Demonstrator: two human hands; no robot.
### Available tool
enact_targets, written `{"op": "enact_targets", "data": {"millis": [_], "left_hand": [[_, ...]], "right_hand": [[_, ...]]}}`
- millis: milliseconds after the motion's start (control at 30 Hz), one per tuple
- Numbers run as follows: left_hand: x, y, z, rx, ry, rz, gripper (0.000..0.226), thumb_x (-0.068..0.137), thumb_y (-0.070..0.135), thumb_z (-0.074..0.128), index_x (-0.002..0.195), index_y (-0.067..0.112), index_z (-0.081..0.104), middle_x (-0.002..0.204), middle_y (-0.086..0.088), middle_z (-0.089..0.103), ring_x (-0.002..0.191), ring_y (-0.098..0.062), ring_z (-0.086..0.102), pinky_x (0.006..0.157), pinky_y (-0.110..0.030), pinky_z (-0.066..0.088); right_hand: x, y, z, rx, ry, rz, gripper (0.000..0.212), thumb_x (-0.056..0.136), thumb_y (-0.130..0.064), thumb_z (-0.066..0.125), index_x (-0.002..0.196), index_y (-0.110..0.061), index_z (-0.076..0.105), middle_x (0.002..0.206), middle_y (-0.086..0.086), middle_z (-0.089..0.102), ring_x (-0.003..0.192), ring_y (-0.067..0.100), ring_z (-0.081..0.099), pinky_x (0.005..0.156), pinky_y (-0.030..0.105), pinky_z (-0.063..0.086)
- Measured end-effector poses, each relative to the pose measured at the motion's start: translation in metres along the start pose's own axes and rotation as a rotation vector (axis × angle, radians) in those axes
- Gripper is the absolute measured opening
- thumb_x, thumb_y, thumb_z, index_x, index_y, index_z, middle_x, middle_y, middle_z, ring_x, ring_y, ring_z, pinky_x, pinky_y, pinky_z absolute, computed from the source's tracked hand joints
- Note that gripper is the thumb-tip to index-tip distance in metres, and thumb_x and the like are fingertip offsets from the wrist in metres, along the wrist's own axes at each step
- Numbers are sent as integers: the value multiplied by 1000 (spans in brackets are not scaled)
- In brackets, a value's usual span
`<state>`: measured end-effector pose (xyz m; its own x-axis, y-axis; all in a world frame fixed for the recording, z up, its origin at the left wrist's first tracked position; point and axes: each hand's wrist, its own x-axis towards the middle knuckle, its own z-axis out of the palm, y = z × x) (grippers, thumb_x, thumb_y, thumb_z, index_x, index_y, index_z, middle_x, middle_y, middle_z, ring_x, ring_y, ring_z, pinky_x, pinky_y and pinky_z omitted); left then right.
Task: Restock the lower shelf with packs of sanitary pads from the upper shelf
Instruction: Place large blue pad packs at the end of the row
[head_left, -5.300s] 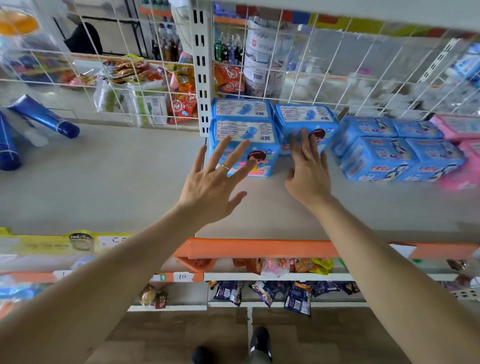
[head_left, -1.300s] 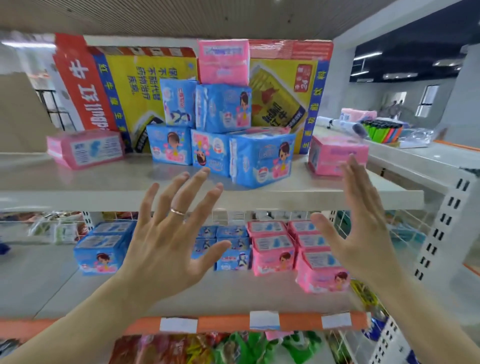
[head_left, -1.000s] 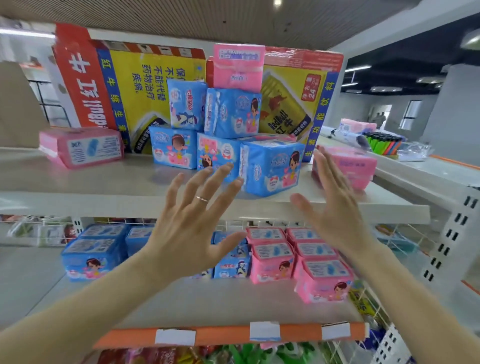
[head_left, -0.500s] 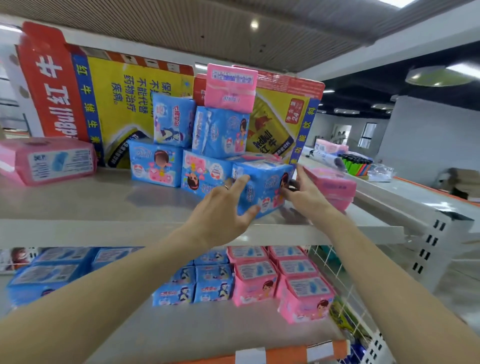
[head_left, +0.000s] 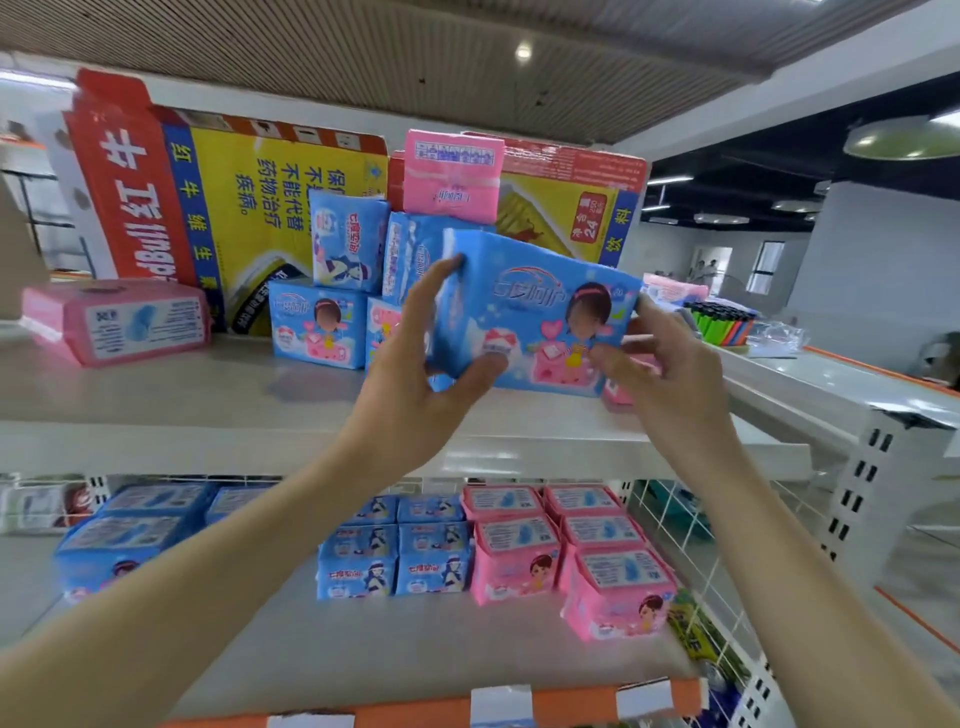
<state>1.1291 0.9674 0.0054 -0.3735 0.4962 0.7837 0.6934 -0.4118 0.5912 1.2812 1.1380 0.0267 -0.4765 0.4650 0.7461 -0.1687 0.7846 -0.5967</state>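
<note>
A blue pack of sanitary pads (head_left: 535, 317) hangs just above the upper shelf (head_left: 208, 400), tilted, held between both hands. My left hand (head_left: 415, 384) grips its left end and my right hand (head_left: 670, 379) grips its right end. Behind it on the upper shelf stands a stack of blue packs (head_left: 332, 296) with a pink pack (head_left: 452, 174) on top. Another pink pack (head_left: 119, 319) lies at the shelf's left. On the lower shelf (head_left: 395, 649) blue packs (head_left: 395, 545) and pink packs (head_left: 566, 551) stand in rows.
A large yellow and red carton (head_left: 223, 208) stands at the back of the upper shelf. White perforated uprights (head_left: 862, 488) and wire mesh (head_left: 696, 587) bound the right side. Lighters (head_left: 719, 319) lie on a neighbouring shelf to the right. An orange price rail (head_left: 431, 709) edges the lower shelf.
Both hands rose from the lower shelf to the upper one, closed on the front blue pack and lifted it off the stack toward me.
</note>
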Motion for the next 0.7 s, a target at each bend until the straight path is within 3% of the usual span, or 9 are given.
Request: {"op": "enact_targets", "data": {"millis": [100, 167, 200, 267, 300, 467, 533, 700], "left_hand": [[-34, 6, -7, -194, 0, -20, 79, 92, 17, 70, 153, 36, 23, 149, 4, 50, 128, -22, 58, 99, -50, 52], [-66, 8, -11, -243, 3, -9, 83, 90, 22, 71, 154, 41, 22, 152, -4, 47, 129, -29, 58, 97, -46, 53], [-84, 11, -12, -266, 11, -11, 83, 89, 25, 72, 153, 45, 24, 154, -5, 44, 128, -28, 58, 94, -41, 54], [-118, 15, -13, -265, 48, -25, 81, 88, 33, 75, 151, 51, 28, 157, -3, 41, 128, -25, 59, 92, -35, 54], [-134, 15, -14, -226, 76, -38, 79, 87, 35, 75, 149, 53, 30, 157, -2, 41, 130, -25, 57, 94, -37, 54], [-210, 15, -29, -32, 140, -199, 76, 85, 43, 76, 146, 57, 32, 151, 11, 48, 141, -27, 44, 107, -54, 43], [-237, 18, -35, 4, 143, -256, 76, 87, 40, 75, 148, 55, 32, 152, 12, 47, 138, -22, 49, 104, -51, 46], [-287, 20, -48, -12, 187, -403, 82, 85, 21, 78, 145, 57, 36, 147, 15, 52, 126, -8, 59, 96, -23, 51]], "right_hand": [[-33, -14, -3, 40, 20, -65, 56, 83, -31, 75, 136, -27, 57, 116, -10, 53, 102, 3, 62, 84, 16, 54], [-62, -14, 0, 115, -3, -106, 62, 78, -43, 71, 138, -33, 56, 131, -13, 53, 119, 3, 58, 90, 13, 51], [-77, -13, 4, 178, -15, -107, 60, 76, -46, 72, 134, -45, 57, 136, -18, 54, 123, 1, 56, 90, 11, 50], [-105, -11, 16, 346, -37, -61, 57, 69, -54, 79, 119, -67, 56, 128, -30, 62, 117, -7, 60, 88, 9, 50], [-119, -7, 24, 421, -48, -42, 57, 66, -60, 81, 117, -70, 56, 120, -33, 65, 110, -8, 63, 87, 10, 51], [-190, 18, 58, 593, -112, 63, 59, 78, -53, 77, 133, -48, 57, 126, -21, 67, 114, 3, 65, 96, 29, 54], [-217, 22, 72, 604, -157, 94, 61, 84, -49, 73, 140, -41, 52, 128, -22, 65, 116, 4, 65, 97, 30, 54], [-257, 11, 96, 613, -273, 230, 56, 80, -57, 73, 132, -59, 52, 121, -28, 67, 110, -3, 65, 89, 15, 52]]}}
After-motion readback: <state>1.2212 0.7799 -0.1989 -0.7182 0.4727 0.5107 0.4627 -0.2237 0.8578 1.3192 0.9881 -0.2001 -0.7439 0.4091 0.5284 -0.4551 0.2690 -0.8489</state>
